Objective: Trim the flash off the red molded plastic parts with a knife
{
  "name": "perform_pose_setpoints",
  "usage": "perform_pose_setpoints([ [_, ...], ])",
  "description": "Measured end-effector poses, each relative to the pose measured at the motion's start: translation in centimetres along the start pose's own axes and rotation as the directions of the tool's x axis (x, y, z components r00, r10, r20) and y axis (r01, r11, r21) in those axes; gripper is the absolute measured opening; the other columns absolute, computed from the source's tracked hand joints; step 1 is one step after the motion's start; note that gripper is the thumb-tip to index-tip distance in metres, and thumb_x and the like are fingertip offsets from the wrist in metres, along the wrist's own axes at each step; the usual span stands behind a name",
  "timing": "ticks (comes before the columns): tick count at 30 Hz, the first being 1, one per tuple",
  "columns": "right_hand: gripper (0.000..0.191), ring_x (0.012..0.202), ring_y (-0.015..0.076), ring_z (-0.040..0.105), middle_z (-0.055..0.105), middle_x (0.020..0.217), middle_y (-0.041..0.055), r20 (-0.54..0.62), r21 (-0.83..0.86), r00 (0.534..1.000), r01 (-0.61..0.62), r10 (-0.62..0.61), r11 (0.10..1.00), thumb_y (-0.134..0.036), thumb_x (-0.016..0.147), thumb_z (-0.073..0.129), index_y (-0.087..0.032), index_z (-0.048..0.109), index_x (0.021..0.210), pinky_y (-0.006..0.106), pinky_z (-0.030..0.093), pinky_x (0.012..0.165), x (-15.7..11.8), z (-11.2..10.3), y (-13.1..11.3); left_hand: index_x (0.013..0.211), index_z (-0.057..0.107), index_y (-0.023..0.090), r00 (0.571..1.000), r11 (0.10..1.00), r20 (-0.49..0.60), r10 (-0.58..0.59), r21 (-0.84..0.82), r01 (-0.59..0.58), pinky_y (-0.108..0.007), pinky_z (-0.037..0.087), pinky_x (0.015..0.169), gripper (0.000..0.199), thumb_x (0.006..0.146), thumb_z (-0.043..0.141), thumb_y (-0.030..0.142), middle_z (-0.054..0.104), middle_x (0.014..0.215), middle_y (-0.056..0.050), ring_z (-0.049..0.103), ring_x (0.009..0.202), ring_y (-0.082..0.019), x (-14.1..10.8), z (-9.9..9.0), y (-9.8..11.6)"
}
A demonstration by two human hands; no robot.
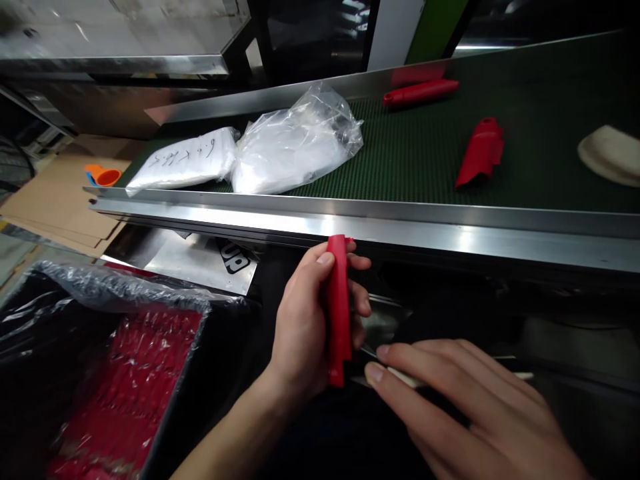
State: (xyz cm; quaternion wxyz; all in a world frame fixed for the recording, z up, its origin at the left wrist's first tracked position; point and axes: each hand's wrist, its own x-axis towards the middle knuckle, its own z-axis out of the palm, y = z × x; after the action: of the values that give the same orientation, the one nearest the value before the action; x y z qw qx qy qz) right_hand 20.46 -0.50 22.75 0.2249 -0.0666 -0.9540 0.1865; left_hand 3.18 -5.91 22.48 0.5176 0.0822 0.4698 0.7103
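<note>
At the far left we see a black bin [30,373] lined with clear plastic film, with rows of red parts [145,373] stacked inside under the film. Behind it, flattened cardboard [55,193] lies on the floor, and an orange funnel-shaped piece [106,176] sits on it just beside the conveyor's end.

Moving right, the green conveyor belt [415,160] runs between two steel rails [450,230]. On it lie a white bag with handwriting [183,160] and, touching it, a clear bag of white stuff [295,143].

Below the near rail, our left hand [310,320] is closed around a red plastic handle [339,310], thumb on one side and fingers on the other, holding it upright with its top just in front of the rail. Further right, our right hand [465,400] lies flat with fingers stretched out and close together, the fingertips [375,373] near the handle's lower end and resting on what may be a thin pale strip [520,377]; the dark surface there makes this hard to read.

Up on the belt, well apart from the hands, lie a red tube [420,92], a red shell piece [481,152] and, at the right edge, a cream-coloured piece [613,155].
</note>
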Motion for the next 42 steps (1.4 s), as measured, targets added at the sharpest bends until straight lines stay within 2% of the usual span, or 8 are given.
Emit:
perform_pose_setpoints([
  [5, 0.031, 0.107, 0.0147, 0.060, 0.062, 0.117, 0.0046, -0.166, 0.104, 0.961, -0.206, 0.221, 0.973, -0.008, 0.091, 0.056, -0.018, 0.061, 0.120, 0.025, 0.047, 0.093, 0.1, 0.4, 0.2, 0.108, 0.057, 0.020, 1.000, 0.999, -0.002, -0.027, -0.021, 0.027, -0.016, 0.038, 0.034, 0.024, 0.096, 0.044, 0.037, 0.062, 0.101, -0.006, 0.051, 0.057, -0.011, 0.1, 0.1, -0.2],
  [10, 0.055, 0.089, 0.0097, 0.060, 0.058, 0.109, 0.0031, -0.095, 0.308, 0.901, -0.377, 0.423, 0.873, -0.043, 0.087, 0.070, -0.020, 0.048, 0.133, 0.016, 0.053, 0.073, 2.1, 1.3, 1.9, 0.106, 0.057, 0.019, 0.986, 0.986, 0.071, -0.149, 0.088, 0.142, -0.016, 0.039, 0.038, 0.030, 0.097, 0.043, 0.044, 0.059, 0.066, -0.001, 0.048, 0.044, -0.009, -1.4, -0.4, -2.0],
  [13, 0.028, 0.087, 0.0073, 0.059, 0.058, 0.105, -0.0020, -0.028, 0.452, 0.870, -0.428, 0.492, 0.783, -0.034, 0.089, 0.069, -0.028, 0.060, 0.116, 0.015, 0.051, 0.074, 3.2, 1.1, 3.2, 0.112, 0.050, 0.022, 0.954, 0.967, 0.191, -0.233, 0.149, 0.206, -0.016, 0.033, 0.034, 0.036, 0.096, 0.044, 0.053, 0.061, 0.068, -0.001, 0.046, 0.037, -0.009, -2.3, -1.2, -2.9],
  [15, 0.004, 0.082, 0.0059, 0.059, 0.060, 0.096, -0.0046, -0.043, 0.490, 0.851, -0.438, 0.523, 0.754, -0.024, 0.092, 0.063, -0.027, 0.064, 0.095, 0.015, 0.049, 0.071, 3.5, 0.9, 3.9, 0.112, 0.048, 0.023, 0.924, 0.952, 0.274, -0.267, 0.227, 0.207, -0.015, 0.035, 0.041, 0.037, 0.090, 0.059, 0.051, 0.060, 0.073, 0.000, 0.048, 0.046, -0.008, -2.7, -1.5, -3.1],
  [19, 0.023, 0.083, 0.0057, 0.061, 0.063, 0.098, -0.0052, -0.115, 0.472, 0.801, -0.476, 0.588, 0.741, -0.019, 0.091, 0.062, -0.027, 0.059, 0.112, 0.014, 0.050, 0.073, 3.0, 0.7, 4.5, 0.104, 0.050, 0.023, 0.892, 0.929, 0.332, -0.307, 0.308, 0.205, -0.016, 0.032, 0.051, 0.030, 0.086, 0.069, 0.038, 0.056, 0.081, 0.000, 0.042, 0.059, -0.006, -3.5, -1.4, -2.9],
  [24, 0.035, 0.106, 0.0101, 0.058, 0.059, 0.117, 0.0007, -0.079, 0.426, 0.892, -0.373, 0.445, 0.824, -0.013, 0.094, 0.055, -0.025, 0.056, 0.127, 0.020, 0.049, 0.091, 1.1, 0.1, 3.7, 0.102, 0.049, 0.022, 0.925, 0.932, 0.228, -0.303, 0.274, 0.238, -0.017, 0.030, 0.048, 0.024, 0.092, 0.062, 0.039, 0.052, 0.075, 0.003, 0.040, 0.055, -0.006, -3.6, -0.5, -2.5],
  [28, 0.042, 0.104, 0.0164, 0.058, 0.060, 0.115, 0.0091, -0.150, 0.214, 0.945, -0.257, 0.292, 0.942, 0.001, 0.089, 0.054, -0.015, 0.060, 0.128, 0.032, 0.049, 0.086, 0.1, -0.2, 3.0, 0.102, 0.045, 0.023, 0.955, 0.937, 0.136, -0.263, 0.271, 0.219, -0.017, 0.036, 0.048, 0.024, 0.092, 0.062, 0.037, 0.053, 0.074, 0.004, 0.046, 0.053, -0.007, -3.0, 0.0, -2.5],
  [42, 0.039, 0.097, 0.0253, 0.061, 0.065, 0.109, 0.0161, -0.229, -0.008, 0.961, -0.160, 0.153, 0.987, 0.004, 0.085, 0.060, -0.008, 0.065, 0.122, 0.043, 0.049, 0.077, 0.4, 0.1, 3.1, 0.104, 0.043, 0.023, 0.949, 0.924, 0.129, -0.287, 0.298, 0.239, -0.014, 0.035, 0.046, 0.027, 0.092, 0.062, 0.039, 0.055, 0.065, 0.006, 0.048, 0.049, -0.006, -3.2, 0.0, -2.2],
])
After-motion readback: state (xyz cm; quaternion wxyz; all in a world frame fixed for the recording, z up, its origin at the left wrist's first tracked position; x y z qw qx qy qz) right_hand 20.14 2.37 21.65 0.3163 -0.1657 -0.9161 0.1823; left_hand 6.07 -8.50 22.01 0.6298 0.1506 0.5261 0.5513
